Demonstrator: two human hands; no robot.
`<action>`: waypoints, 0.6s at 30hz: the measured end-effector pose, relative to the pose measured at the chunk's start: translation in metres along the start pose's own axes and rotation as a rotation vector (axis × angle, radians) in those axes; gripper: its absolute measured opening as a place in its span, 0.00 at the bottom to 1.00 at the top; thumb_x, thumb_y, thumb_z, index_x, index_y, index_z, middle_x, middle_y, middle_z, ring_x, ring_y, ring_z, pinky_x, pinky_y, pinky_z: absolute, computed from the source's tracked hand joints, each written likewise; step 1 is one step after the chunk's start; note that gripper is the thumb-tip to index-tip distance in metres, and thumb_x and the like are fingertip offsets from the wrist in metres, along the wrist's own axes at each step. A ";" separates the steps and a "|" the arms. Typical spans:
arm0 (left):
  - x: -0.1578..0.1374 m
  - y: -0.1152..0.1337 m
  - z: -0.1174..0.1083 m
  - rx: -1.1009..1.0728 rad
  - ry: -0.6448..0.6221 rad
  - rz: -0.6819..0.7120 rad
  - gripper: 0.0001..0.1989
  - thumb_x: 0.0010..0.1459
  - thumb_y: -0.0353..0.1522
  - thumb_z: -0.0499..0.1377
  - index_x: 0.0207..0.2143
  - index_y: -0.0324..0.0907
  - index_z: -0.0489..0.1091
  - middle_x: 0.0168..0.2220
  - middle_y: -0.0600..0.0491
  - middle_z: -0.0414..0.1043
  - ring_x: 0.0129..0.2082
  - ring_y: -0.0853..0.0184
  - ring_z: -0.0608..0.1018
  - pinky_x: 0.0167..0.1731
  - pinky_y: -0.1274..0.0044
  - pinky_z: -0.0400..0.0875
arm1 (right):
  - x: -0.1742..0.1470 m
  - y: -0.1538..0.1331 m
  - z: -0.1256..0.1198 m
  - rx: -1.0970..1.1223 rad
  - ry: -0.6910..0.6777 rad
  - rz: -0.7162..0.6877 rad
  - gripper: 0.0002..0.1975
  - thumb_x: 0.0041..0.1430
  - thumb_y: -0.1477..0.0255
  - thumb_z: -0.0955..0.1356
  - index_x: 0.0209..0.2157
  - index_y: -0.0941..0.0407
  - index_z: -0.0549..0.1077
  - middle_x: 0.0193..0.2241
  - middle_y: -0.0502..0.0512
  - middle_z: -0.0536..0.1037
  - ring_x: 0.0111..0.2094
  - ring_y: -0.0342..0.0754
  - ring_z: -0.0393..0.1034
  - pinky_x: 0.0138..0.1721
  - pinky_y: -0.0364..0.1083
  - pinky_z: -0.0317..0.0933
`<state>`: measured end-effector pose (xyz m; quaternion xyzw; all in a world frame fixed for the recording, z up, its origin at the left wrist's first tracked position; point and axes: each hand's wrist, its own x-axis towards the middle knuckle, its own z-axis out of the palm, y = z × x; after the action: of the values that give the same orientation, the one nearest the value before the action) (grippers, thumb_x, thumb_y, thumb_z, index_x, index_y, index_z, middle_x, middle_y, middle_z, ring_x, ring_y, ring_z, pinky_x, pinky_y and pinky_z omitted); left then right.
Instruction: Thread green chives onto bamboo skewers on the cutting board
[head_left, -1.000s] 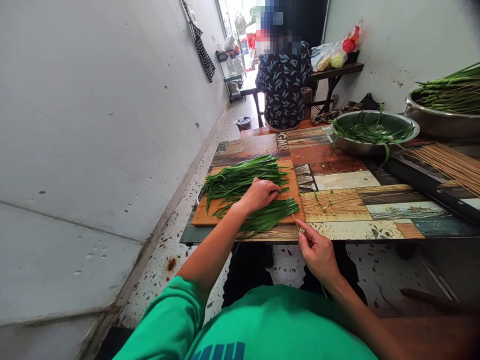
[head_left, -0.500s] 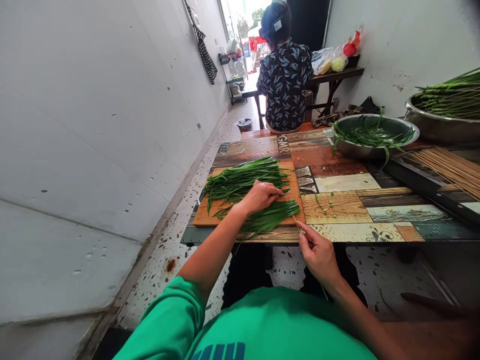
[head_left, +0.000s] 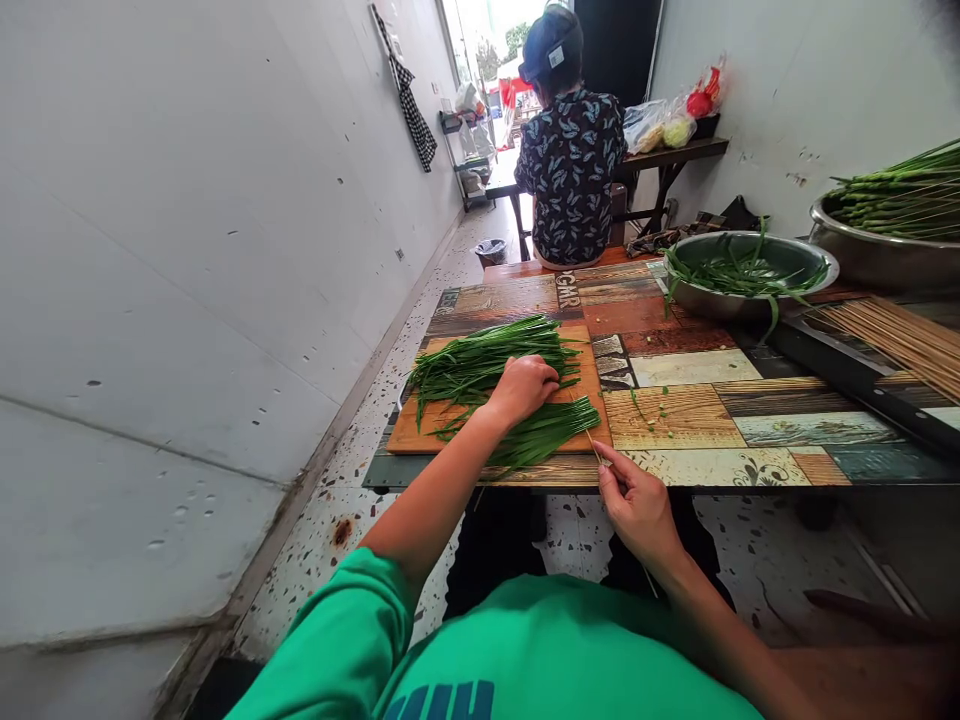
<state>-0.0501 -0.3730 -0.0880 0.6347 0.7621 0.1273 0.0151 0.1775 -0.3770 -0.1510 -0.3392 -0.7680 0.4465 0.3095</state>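
My right hand (head_left: 636,500) pinches a thin wooden skewer (head_left: 592,443) at the table's front edge. The skewer's upper part meets the white ends of a flat row of garlic chives (head_left: 551,430), which lies across the front of the wooden cutting board (head_left: 411,432). Behind that row is a larger pile of loose garlic chives (head_left: 487,357). My left hand (head_left: 527,385) rests at the near right side of the pile, its fingers curled together. What those fingertips grip, if anything, is hidden.
At right stand a metal bowl (head_left: 750,290) with green leaves and a metal basin (head_left: 862,240) of skewered greens. A large knife (head_left: 847,375) and a bundle of bare skewers (head_left: 900,335) lie nearby. A person (head_left: 574,170) sits ahead, back turned.
My left hand has drawn back slightly to the left and up, from beside the skewer tip to the loose pile, its fingers curling in. My right hand keeps its place on the skewer.
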 end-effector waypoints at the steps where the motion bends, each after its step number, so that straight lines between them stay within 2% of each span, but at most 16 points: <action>1: 0.001 0.001 0.001 0.014 0.003 -0.010 0.10 0.58 0.33 0.57 0.38 0.43 0.77 0.39 0.48 0.76 0.42 0.60 0.74 0.44 0.68 0.64 | 0.000 0.000 0.000 0.001 -0.002 -0.001 0.22 0.60 0.68 0.61 0.51 0.65 0.73 0.24 0.56 0.78 0.25 0.47 0.72 0.26 0.43 0.65; 7: 0.002 0.003 0.003 -0.009 0.011 0.007 0.09 0.56 0.31 0.56 0.34 0.44 0.77 0.37 0.50 0.76 0.40 0.61 0.75 0.44 0.68 0.63 | 0.001 0.000 0.000 -0.004 0.010 -0.009 0.22 0.59 0.68 0.61 0.50 0.64 0.73 0.28 0.58 0.79 0.27 0.47 0.73 0.26 0.43 0.65; 11: 0.001 0.007 0.004 -0.053 0.020 -0.010 0.10 0.55 0.30 0.55 0.32 0.41 0.77 0.34 0.51 0.77 0.37 0.64 0.75 0.41 0.73 0.66 | 0.001 0.001 0.000 0.000 -0.002 -0.001 0.23 0.60 0.68 0.61 0.51 0.64 0.73 0.30 0.59 0.80 0.28 0.47 0.73 0.25 0.43 0.64; 15: 0.001 0.009 0.005 -0.117 -0.014 -0.055 0.10 0.55 0.29 0.54 0.34 0.41 0.77 0.34 0.52 0.78 0.35 0.66 0.76 0.39 0.76 0.67 | 0.000 0.001 -0.001 0.005 -0.009 0.009 0.23 0.60 0.68 0.61 0.51 0.64 0.73 0.30 0.59 0.80 0.25 0.46 0.71 0.24 0.42 0.63; 18: 0.002 0.009 0.007 -0.116 -0.045 -0.059 0.11 0.55 0.29 0.55 0.38 0.42 0.77 0.38 0.52 0.78 0.39 0.65 0.77 0.42 0.76 0.67 | -0.001 -0.001 -0.001 0.003 -0.010 0.017 0.23 0.60 0.67 0.61 0.52 0.64 0.72 0.29 0.58 0.80 0.22 0.44 0.69 0.23 0.42 0.62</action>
<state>-0.0403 -0.3687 -0.0926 0.6127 0.7712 0.1565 0.0730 0.1791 -0.3775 -0.1502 -0.3428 -0.7660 0.4519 0.3024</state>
